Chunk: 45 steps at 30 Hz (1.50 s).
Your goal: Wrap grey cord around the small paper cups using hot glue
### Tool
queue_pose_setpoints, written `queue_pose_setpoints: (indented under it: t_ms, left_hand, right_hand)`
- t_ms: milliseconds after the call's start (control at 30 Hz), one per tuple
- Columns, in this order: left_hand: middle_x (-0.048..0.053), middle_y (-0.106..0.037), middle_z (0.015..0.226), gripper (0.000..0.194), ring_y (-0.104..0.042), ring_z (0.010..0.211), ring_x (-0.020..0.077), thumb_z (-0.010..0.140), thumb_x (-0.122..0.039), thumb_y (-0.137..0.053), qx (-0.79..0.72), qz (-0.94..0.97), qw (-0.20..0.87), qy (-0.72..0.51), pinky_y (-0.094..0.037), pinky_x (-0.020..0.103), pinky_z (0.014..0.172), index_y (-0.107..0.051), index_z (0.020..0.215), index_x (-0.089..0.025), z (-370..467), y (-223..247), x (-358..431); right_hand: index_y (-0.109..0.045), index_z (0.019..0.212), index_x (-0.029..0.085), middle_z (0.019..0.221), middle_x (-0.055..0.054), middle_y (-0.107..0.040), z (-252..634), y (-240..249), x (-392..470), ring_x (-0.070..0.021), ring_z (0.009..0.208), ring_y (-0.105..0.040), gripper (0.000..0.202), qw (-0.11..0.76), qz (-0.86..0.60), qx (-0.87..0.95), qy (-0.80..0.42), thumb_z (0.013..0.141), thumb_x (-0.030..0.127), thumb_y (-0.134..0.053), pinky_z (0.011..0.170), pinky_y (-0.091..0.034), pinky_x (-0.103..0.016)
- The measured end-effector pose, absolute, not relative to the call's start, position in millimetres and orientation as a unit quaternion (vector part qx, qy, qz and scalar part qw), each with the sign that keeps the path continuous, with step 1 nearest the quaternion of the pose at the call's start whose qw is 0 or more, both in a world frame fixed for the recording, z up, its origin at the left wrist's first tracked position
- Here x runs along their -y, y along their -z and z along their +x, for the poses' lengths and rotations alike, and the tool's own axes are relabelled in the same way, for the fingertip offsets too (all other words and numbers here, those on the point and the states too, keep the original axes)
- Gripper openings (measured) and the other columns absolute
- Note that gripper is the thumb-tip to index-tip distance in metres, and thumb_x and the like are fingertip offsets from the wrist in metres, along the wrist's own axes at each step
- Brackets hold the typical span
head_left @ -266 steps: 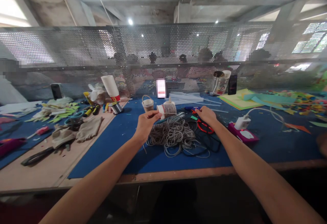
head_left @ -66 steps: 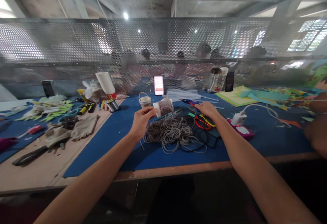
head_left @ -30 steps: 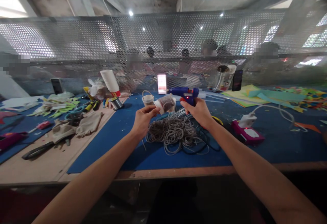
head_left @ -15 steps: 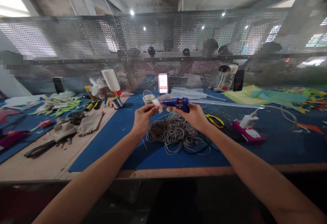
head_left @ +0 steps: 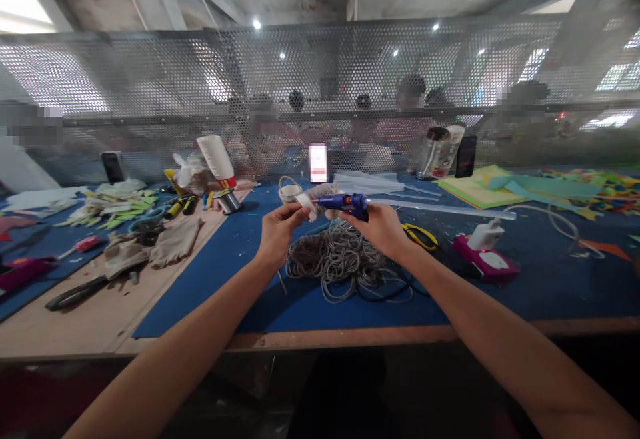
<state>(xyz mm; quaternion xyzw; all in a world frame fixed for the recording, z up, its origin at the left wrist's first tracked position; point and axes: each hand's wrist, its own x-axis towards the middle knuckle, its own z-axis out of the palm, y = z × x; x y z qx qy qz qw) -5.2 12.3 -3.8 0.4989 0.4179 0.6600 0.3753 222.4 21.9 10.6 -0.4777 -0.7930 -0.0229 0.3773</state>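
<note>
In my right hand (head_left: 384, 227) is a blue hot glue gun (head_left: 345, 203), with a long clear glue stick (head_left: 445, 208) running out of its back to the right. My left hand (head_left: 281, 225) pinches a small white cup-like piece (head_left: 309, 204), partly wrapped in grey-brown cord. The gun's nozzle lies at this piece; whether it touches I cannot tell. Below both hands a heap of grey cord (head_left: 345, 259) rests on the blue mat (head_left: 215, 292). Just behind my left hand stands a little white basket (head_left: 290, 193) with a thin handle.
Yellow-handled pliers (head_left: 421, 236) and a magenta power socket (head_left: 485, 259) with a white plug lie to the right. On the left are fabric gloves (head_left: 176, 241), stacked paper cups (head_left: 216, 159) and foam scraps. A lit phone (head_left: 318, 163) stands before the perforated metal screen (head_left: 340, 79).
The glue gun and right hand have shifted very slightly left and down in view. Both hands keep their hold; otherwise the view has only moved a little.
</note>
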Motion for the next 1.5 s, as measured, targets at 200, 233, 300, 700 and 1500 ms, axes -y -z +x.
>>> queue_pose_setpoints:
  t_ms: [200,233,300,700,1500]
  left_hand:
    - [0.003,-0.069,0.071,0.026,-0.057,0.069,0.0137,0.067,-0.038,-0.084,-0.417,0.507,0.376,-0.654,-0.043,0.028,0.070,-0.079,0.081,-0.017,-5.2,2.9,-11.2]
    - [0.003,-0.069,0.071,0.026,-0.057,0.069,0.0135,0.067,-0.038,-0.084,-0.417,0.507,0.375,-0.655,-0.043,0.028,0.070,-0.079,0.081,-0.017,-5.2,3.0,-11.1]
    - [0.003,-0.069,0.071,0.026,-0.057,0.069,0.0134,0.066,-0.038,-0.085,-0.417,0.505,0.375,-0.656,-0.044,0.027,0.070,-0.079,0.082,-0.017,-5.2,3.3,-11.1]
    - [0.003,-0.068,0.071,0.023,-0.056,0.068,0.0134,0.067,-0.036,-0.084,-0.420,0.500,0.376,-0.658,-0.043,0.028,0.071,-0.078,0.080,-0.017,-5.1,3.6,-11.9]
    - [0.002,-0.069,0.072,0.021,-0.058,0.068,0.0122,0.067,-0.034,-0.084,-0.414,0.494,0.372,-0.669,-0.045,0.026,0.069,-0.078,0.080,-0.018,-8.9,5.7,-16.6]
  right_hand:
    - [-0.076,0.091,0.020,0.068,-0.008,-0.070,222.2,-12.1,-19.9,-0.0238,0.065,-0.064,0.047,0.373,-0.473,0.798,0.024,0.091,0.061,-0.053,0.058,-0.031,-0.030]
    - [-0.077,0.093,0.020,0.069,-0.009,-0.070,222.2,-12.3,-19.8,-0.0239,0.065,-0.064,0.047,0.374,-0.471,0.798,0.027,0.092,0.060,-0.052,0.058,-0.030,-0.031]
    - [-0.076,0.096,0.020,0.070,-0.009,-0.070,222.4,-12.5,-19.8,-0.0237,0.065,-0.063,0.046,0.374,-0.468,0.800,0.030,0.092,0.059,-0.052,0.058,-0.030,-0.031]
    - [-0.075,0.104,0.022,0.071,-0.008,-0.068,224.1,-9.8,-22.3,-0.0229,0.068,-0.063,0.043,0.372,-0.459,0.806,0.039,0.092,0.057,-0.053,0.058,-0.031,-0.031]
    - [-0.074,0.096,0.021,0.072,-0.008,-0.067,226.3,-8.1,-24.2,-0.0208,0.064,-0.060,0.036,0.361,-0.462,0.809,0.028,0.093,0.050,-0.053,0.055,-0.026,-0.030]
